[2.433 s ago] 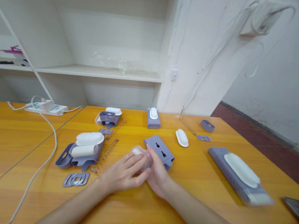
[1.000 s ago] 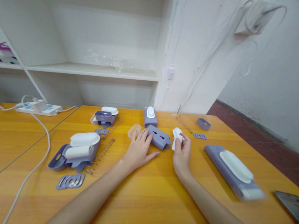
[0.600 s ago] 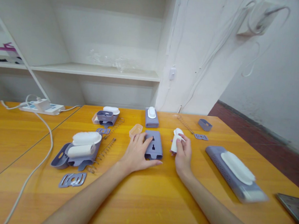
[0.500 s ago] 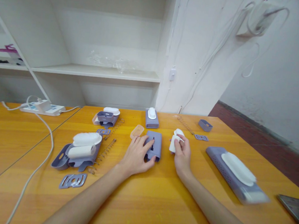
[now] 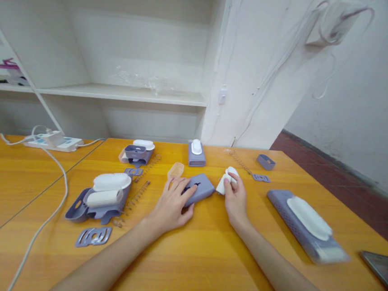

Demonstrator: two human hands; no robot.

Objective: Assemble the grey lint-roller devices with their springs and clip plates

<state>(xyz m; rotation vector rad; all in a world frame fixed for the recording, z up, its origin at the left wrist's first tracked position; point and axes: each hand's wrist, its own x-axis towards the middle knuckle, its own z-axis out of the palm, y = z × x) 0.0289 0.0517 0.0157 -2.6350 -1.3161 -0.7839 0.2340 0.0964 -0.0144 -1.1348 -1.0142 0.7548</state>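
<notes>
My left hand (image 5: 172, 202) grips a purple-grey plastic casing (image 5: 201, 189) from its left side, thumb along the near edge and fingers over the top. A dark slot shows in the casing's face, partly under my fingertips. My right hand (image 5: 236, 196) is closed on a small white plastic piece (image 5: 221, 185), pinched between thumb and fingers just right of the casing. A white oval part (image 5: 233, 171) shows right behind that piece; whether the two are joined I cannot tell. Beyond my left fingers lies a translucent oval lid (image 5: 176, 170).
Left are a casing with white parts (image 5: 112, 181), a slotted plate (image 5: 93, 236), and a spring (image 5: 138, 197). Another casing set (image 5: 139, 152) and an upright casing (image 5: 196, 159) stand behind. Right lie a large casing (image 5: 306, 223), a phone (image 5: 382, 268) and a small purple-grey tray (image 5: 266, 162).
The casing under my left hand has turned, its far end swinging right toward my right hand. The white piece has tilted and moved slightly left, close to the casing's corner.
</notes>
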